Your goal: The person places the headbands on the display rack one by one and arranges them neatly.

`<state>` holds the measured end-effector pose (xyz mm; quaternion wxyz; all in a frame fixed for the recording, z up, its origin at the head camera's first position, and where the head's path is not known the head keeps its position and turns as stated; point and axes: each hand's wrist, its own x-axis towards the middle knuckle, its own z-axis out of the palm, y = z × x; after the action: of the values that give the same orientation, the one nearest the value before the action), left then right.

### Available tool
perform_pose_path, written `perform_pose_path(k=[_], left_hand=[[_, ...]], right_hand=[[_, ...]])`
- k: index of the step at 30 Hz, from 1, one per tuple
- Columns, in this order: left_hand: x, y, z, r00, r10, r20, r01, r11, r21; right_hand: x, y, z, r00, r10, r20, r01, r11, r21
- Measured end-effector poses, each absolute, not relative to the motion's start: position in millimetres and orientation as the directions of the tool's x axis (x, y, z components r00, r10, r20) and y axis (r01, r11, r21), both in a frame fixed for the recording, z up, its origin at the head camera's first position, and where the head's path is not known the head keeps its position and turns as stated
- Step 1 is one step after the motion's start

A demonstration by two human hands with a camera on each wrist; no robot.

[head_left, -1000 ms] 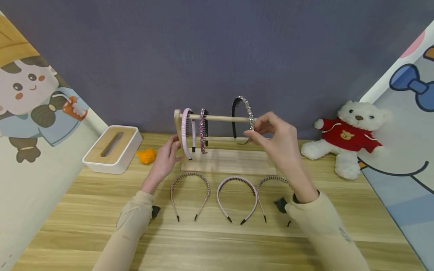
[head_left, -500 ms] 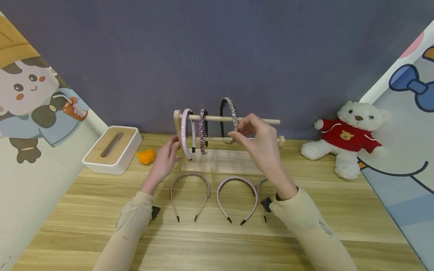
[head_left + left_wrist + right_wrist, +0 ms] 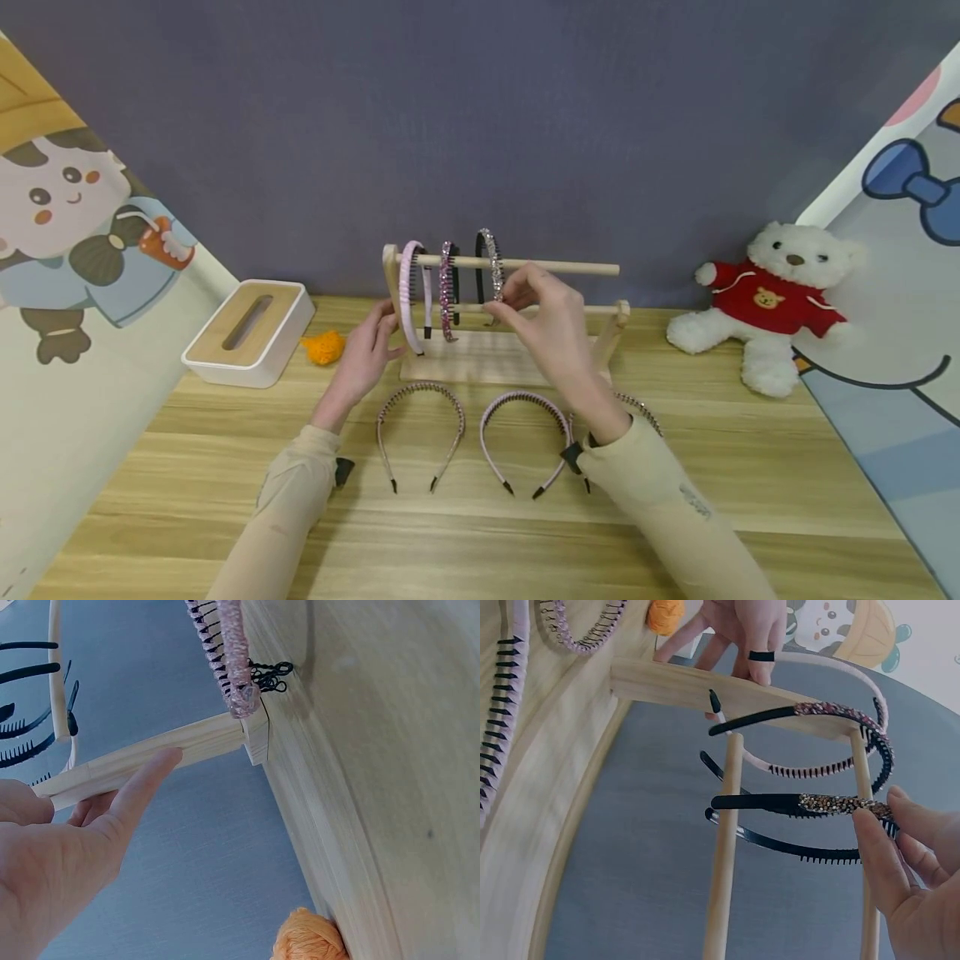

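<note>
My right hand (image 3: 551,325) pinches a black toothed headband with silver sparkly stones (image 3: 491,250) between thumb and fingers. That headband hangs around the upper bar of a wooden headband rack (image 3: 585,267); in the right wrist view its black ends reach past the lower bar (image 3: 724,900). To its left on the same bar hang a magenta glittery headband (image 3: 447,292) and a pale pink wrapped headband (image 3: 408,292). At the rack's left end, my left hand (image 3: 365,350) holds the wooden upright (image 3: 150,754), one finger lying along it.
Several headbands lie on the table in front of the rack, among them a beaded one (image 3: 422,386) and a pink one (image 3: 525,395). A white tissue box with a wooden lid (image 3: 225,333) and an orange yarn ball (image 3: 324,347) are left; a white teddy bear (image 3: 765,300) sits right.
My right hand has slid the silver headband leftward along the upper bar, nearer the magenta one, and it now sits a little lower. My left hand has stayed at the upright.
</note>
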<state>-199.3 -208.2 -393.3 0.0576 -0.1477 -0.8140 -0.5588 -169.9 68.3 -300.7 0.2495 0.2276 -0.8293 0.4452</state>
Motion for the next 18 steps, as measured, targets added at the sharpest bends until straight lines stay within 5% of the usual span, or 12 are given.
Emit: perform_pose_path(k=[18], left_hand=[[-199.7, -208.4, -392.8, -0.95, 0.179, 0.254, 0.302, 0.337, 0.892]], right_hand=[[-171.0, 60.0, -313.4, -0.77, -0.177, 0.613, -0.609, 0.49, -0.624]])
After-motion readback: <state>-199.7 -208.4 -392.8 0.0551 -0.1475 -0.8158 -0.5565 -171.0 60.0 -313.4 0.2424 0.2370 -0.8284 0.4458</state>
